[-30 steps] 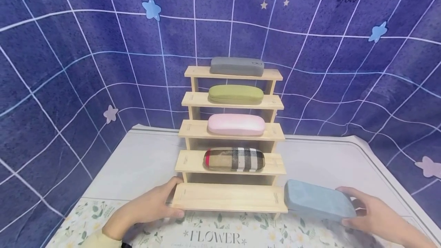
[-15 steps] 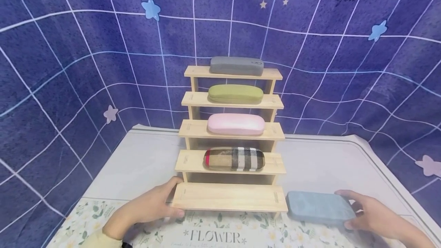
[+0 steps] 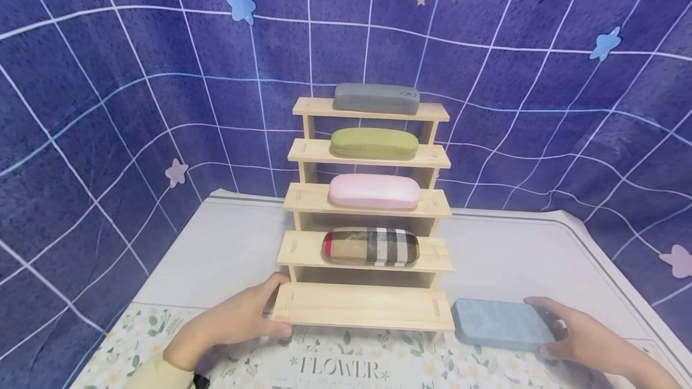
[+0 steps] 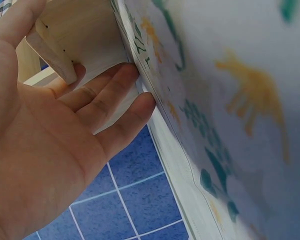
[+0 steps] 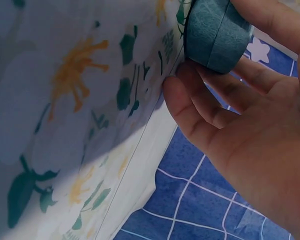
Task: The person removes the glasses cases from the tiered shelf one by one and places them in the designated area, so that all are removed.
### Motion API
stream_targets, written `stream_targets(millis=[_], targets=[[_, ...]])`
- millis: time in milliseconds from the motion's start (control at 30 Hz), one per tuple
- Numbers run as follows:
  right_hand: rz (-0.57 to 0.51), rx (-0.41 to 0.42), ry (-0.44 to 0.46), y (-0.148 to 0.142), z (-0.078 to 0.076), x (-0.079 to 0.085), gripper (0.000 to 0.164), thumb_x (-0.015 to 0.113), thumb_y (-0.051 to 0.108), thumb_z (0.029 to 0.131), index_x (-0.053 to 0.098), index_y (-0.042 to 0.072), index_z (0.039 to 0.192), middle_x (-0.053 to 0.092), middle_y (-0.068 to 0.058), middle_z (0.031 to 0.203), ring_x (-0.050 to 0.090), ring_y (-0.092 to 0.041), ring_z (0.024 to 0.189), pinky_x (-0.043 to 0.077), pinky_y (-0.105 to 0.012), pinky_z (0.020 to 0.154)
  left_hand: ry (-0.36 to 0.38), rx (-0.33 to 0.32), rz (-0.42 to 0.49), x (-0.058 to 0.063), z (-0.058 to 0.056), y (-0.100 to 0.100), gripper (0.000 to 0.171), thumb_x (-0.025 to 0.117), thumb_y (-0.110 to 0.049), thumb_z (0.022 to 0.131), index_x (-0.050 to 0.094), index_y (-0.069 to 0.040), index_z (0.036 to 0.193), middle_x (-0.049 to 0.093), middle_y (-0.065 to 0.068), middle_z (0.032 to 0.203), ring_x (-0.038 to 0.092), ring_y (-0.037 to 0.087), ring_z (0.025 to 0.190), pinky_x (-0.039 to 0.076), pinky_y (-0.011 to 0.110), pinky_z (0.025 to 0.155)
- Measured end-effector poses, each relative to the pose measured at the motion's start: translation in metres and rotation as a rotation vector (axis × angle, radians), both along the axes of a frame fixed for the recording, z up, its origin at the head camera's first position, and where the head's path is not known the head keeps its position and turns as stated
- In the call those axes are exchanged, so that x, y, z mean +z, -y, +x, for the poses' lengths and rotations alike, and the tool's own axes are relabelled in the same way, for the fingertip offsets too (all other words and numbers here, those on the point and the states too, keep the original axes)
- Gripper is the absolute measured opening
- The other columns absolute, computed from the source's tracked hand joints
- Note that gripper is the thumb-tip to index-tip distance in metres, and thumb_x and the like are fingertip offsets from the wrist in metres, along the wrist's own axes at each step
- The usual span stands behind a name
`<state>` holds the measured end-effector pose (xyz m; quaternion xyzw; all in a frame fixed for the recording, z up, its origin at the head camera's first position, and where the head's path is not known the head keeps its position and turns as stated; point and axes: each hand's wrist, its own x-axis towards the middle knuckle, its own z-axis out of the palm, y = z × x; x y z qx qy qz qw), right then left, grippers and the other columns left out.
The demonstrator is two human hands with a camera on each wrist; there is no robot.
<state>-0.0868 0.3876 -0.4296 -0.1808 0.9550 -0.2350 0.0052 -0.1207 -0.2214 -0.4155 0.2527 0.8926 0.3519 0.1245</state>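
A wooden stepped stand point(image 3: 362, 306) rises in the middle of the head view. My left hand point(image 3: 232, 320) grips the left end of its lowest step, thumb at the front edge and fingers behind; in the left wrist view the thumb and a finger bracket the rounded wooden end. To the right of that step, a light blue glasses case point(image 3: 503, 324) lies flat on the table. My right hand point(image 3: 586, 335) holds its right end between thumb and fingers. In the right wrist view, the teal-looking end of the case point(image 5: 217, 37) sits between them.
Higher steps bear a plaid glasses case point(image 3: 370, 247), a pink case point(image 3: 374, 191), a green case point(image 3: 374, 143) and a grey case point(image 3: 376, 98). A flower-print cloth point(image 3: 346, 371) covers the table's front. Behind hangs a blue grid curtain point(image 3: 270, 47).
The blue glasses case, its left end raised a second ago, has come down flat on the table in my right hand. My left hand keeps its grip. The head view has shifted slightly.
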Motion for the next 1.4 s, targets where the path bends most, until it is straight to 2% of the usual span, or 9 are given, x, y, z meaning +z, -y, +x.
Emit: stream_targets(millis=[167,367,600,867,933,1133,1200,1267,1400], targets=[[-0.015,-0.048,0.092,0.002,0.0,0.004,0.086,0.089,0.022,0.064,0.052,-0.002,0.138,0.057,-0.035,0.128,0.058,-0.057,0.108,0.049,-0.07,0.084,-0.004,-0.003,0.01,0.0,-0.001,0.001,0.074,0.081,-0.048,0.081,0.044,-0.019,0.139,0.059,0.007,0.136,0.052,0.036,0.131,0.034,0.064,0.11],[-0.025,-0.059,0.06,0.005,0.001,0.003,0.086,0.09,0.024,0.063,0.055,-0.001,0.136,0.06,-0.031,0.125,0.063,-0.049,0.103,0.051,-0.068,0.081,-0.002,0.006,0.001,0.0,0.001,0.0,0.075,0.081,-0.049,0.081,0.045,-0.019,0.139,0.06,0.008,0.136,0.052,0.037,0.13,0.033,0.065,0.11],[-0.031,-0.053,0.06,0.006,0.002,0.0,0.085,0.09,0.024,0.064,0.054,-0.002,0.137,0.059,-0.033,0.126,0.063,-0.051,0.103,0.051,-0.069,0.081,0.007,0.006,-0.001,0.0,0.002,0.001,0.075,0.08,-0.05,0.081,0.044,-0.019,0.14,0.058,0.009,0.139,0.049,0.038,0.133,0.032,0.065,0.11],[0.02,-0.011,0.008,0.001,-0.002,0.0,0.085,0.09,0.025,0.064,0.054,0.0,0.137,0.065,-0.02,0.12,0.064,-0.015,0.096,0.058,-0.037,0.076,-0.005,-0.001,-0.008,-0.002,0.0,0.001,0.073,0.08,-0.05,0.082,0.044,-0.02,0.138,0.06,0.005,0.134,0.054,0.034,0.128,0.036,0.061,0.11],[0.028,-0.004,-0.001,0.001,-0.003,0.002,0.085,0.09,0.025,0.065,0.054,0.0,0.138,0.065,-0.018,0.12,0.062,-0.012,0.096,0.057,-0.034,0.076,-0.005,0.0,-0.005,-0.001,0.0,0.001,0.073,0.08,-0.049,0.082,0.044,-0.02,0.138,0.06,0.005,0.134,0.054,0.034,0.128,0.036,0.061,0.11],[-0.002,0.03,0.053,0.005,-0.005,0.013,0.089,0.088,0.023,0.069,0.046,-0.004,0.143,0.057,-0.029,0.13,0.063,-0.042,0.103,0.057,-0.057,0.079,0.004,0.016,-0.013,0.001,0.0,0.0,0.074,0.08,-0.049,0.082,0.044,-0.02,0.139,0.059,0.008,0.137,0.051,0.036,0.131,0.034,0.063,0.11],[-0.028,0.051,0.029,0.007,-0.005,0.017,0.088,0.088,0.021,0.072,0.044,-0.005,0.143,0.052,-0.032,0.134,0.06,-0.05,0.106,0.053,-0.065,0.076,0.005,0.018,-0.015,0.001,0.0,0.0,0.074,0.079,-0.05,0.081,0.044,-0.02,0.139,0.058,0.009,0.138,0.051,0.037,0.132,0.033,0.064,0.11],[-0.028,0.058,-0.052,0.012,-0.006,0.023,0.083,0.088,0.018,0.074,0.046,-0.004,0.142,0.052,-0.03,0.136,0.058,-0.051,0.107,0.054,-0.064,0.077,0.005,0.018,-0.018,0.002,0.001,-0.001,0.074,0.079,-0.05,0.081,0.044,-0.02,0.139,0.058,0.009,0.139,0.05,0.037,0.133,0.033,0.064,0.111],[-0.039,0.032,-0.244,0.035,-0.012,0.046,0.065,0.086,0.015,0.08,0.056,0.003,0.138,0.059,-0.014,0.134,0.061,-0.023,0.111,0.057,-0.041,0.08,0.009,0.015,-0.015,0.002,0.001,-0.001,0.075,0.079,-0.051,0.081,0.044,-0.02,0.14,0.058,0.009,0.139,0.05,0.037,0.133,0.032,0.064,0.111]])
